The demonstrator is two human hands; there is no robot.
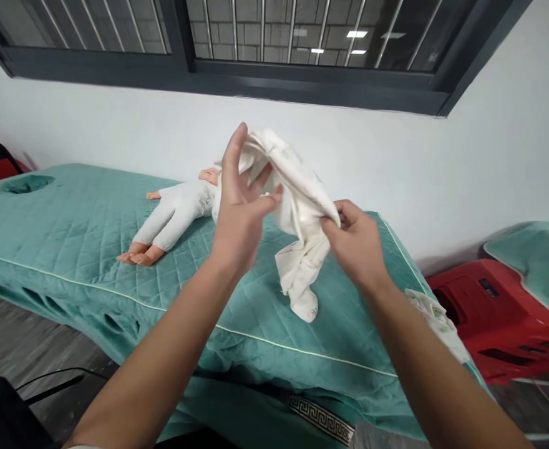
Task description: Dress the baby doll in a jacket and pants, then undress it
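I hold a small cream-white garment (pixel 297 206) up over a teal quilted bed (pixel 68 231). My left hand (pixel 239 209) grips its upper part, thumb and fingers closed into the bunched cloth. My right hand (pixel 356 243) pinches the cloth lower on the right side. The garment's footed leg (pixel 302 293) hangs down and touches the bed cover. A baby doll (pixel 171 215) in a white suit lies on the bed behind my left hand, its bare feet toward the front left and its head partly hidden by my hand.
Another white cloth (pixel 436 318) lies at the bed's right edge beside my right forearm. A red plastic stool (pixel 494 312) stands to the right, with a second teal-covered surface (pixel 536 255) beyond it. A white wall and dark window frame (pixel 256 78) are behind the bed.
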